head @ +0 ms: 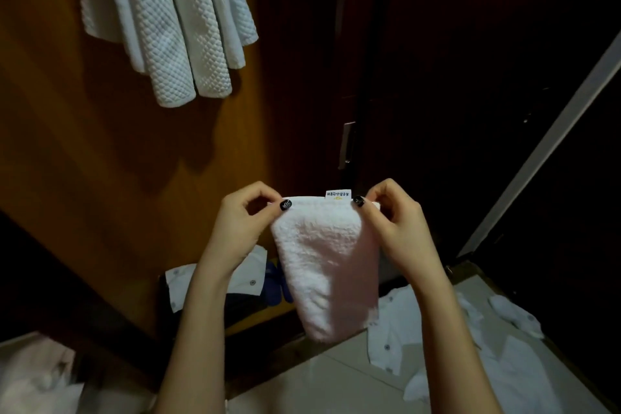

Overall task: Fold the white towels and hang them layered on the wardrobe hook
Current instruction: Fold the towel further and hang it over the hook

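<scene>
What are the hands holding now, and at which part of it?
A folded white towel. The left hand pinches its top left corner, the right hand its top right corner.

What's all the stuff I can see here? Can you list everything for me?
held towel: one, white, folded, hanging between both hands, centre.
label: one, white with print, on the held towel's top edge.
hanging towels: several, white, waffle-textured, upper left against the wardrobe.
wardrobe panel: one, brown wood, left.
handle: one, metallic, on the dark door, centre.
shirts: at least two, white, buttoned, on the floor below.
floor: pale tiles, bottom.
left hand: pinches the towel's top left corner.
right hand: pinches its top right corner.
</scene>
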Available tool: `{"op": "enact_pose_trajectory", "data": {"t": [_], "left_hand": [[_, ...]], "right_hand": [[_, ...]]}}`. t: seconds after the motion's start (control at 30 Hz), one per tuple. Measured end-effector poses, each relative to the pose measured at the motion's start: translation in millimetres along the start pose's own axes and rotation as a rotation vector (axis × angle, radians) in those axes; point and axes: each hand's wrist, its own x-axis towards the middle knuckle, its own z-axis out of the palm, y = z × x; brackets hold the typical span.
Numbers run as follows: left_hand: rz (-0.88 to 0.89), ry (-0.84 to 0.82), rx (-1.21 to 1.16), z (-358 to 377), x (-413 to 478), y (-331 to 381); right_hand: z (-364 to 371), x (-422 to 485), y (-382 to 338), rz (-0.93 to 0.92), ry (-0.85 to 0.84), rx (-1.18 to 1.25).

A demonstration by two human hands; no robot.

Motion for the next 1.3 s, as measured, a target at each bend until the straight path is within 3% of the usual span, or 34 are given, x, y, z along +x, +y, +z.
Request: {"op": "enact_pose_trajectory", "data": {"t": [0.13, 0.27, 0.57, 0.83, 1.0, 1.17, 1.3], "left_hand": [[-0.05, -0.172, 0.028, -8, -4, 12], [-0.127, -0.247, 0.226, -2, -8, 15], [-0.145, -0.12, 0.178, 18, -15, 0], [-0.33, -0.015, -0.195, 23, -7, 0], [-0.407, 0.099, -0.302, 28, -6, 1], [-0.373, 0.147, -0.335, 26, -4, 4], [-0.16, -0.034, -0.121, 10, -5, 2]], "right_hand": [[10, -6, -11, -0.059, -0.076, -0.022], [21, -7, -17, -0.09, -0.127, -0.028], [28, -17, -5, -0.061, -0.151, -0.075], [28, -22, -7, 0.003, -0.223, -0.061], [41, -21, -8, 0.015, -0.252, -0.161], [58, -18, -11, -0.077, -0.113, -0.235], [53, -9, -10, -0.032, -0.122, -0.086]]}}
